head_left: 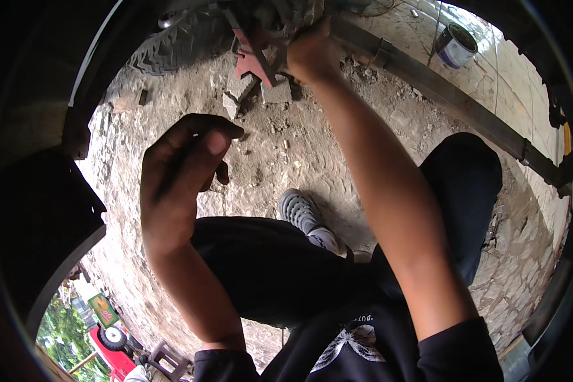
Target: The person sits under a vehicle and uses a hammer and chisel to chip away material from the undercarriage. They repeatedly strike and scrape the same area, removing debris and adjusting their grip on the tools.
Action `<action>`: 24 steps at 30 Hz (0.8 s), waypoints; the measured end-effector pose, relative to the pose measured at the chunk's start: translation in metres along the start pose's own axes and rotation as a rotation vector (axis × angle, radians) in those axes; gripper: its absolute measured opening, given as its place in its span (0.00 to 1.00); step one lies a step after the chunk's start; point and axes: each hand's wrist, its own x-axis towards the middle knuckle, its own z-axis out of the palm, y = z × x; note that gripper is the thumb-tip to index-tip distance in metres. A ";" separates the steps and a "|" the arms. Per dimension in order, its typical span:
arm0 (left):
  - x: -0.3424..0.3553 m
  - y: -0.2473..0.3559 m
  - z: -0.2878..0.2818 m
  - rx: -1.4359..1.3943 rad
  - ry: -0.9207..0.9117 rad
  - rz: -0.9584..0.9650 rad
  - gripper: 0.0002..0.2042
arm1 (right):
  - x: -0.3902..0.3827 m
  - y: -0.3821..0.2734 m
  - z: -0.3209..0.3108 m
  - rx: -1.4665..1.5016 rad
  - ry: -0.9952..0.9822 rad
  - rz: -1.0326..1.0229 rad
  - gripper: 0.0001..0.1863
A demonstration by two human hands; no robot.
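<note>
My left hand (172,181) hovers above the dirt ground with loosely curled fingers, the thumb apart from the index finger. Nothing shows between them. My right hand (312,56) is raised at the top of the view and closed around a part among dark metal pieces. Its fingers are largely hidden, so I cannot make out what it grips. Just left of this hand is a red metal stand (251,54) with a notched edge. Beneath the stand are rough grey blocks (275,91). A chunky treaded tyre (178,46) lies further left.
A long dark metal beam (452,95) slants down to the right. Beyond it a tin can (456,46) stands on pale paving. My grey shoe (301,210) is on the stony dirt. Dark bodywork (38,210) edges the left; a red vehicle (111,350) is at lower left.
</note>
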 end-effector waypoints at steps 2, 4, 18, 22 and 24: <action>-0.002 0.000 0.002 -0.012 0.001 -0.013 0.20 | 0.025 -0.001 -0.016 0.153 -0.186 0.074 0.28; -0.004 -0.003 0.008 0.010 0.037 0.003 0.20 | 0.041 0.006 -0.017 0.091 -0.116 0.066 0.33; 0.004 0.001 0.005 -0.089 -0.066 0.000 0.10 | 0.069 0.032 -0.018 0.011 -0.036 0.164 0.29; -0.005 -0.001 -0.005 -0.096 -0.102 0.038 0.11 | 0.008 0.044 -0.008 0.144 -0.041 0.067 0.25; -0.004 -0.001 -0.004 -0.119 -0.114 0.052 0.11 | -0.021 0.035 -0.016 0.251 -0.025 0.084 0.23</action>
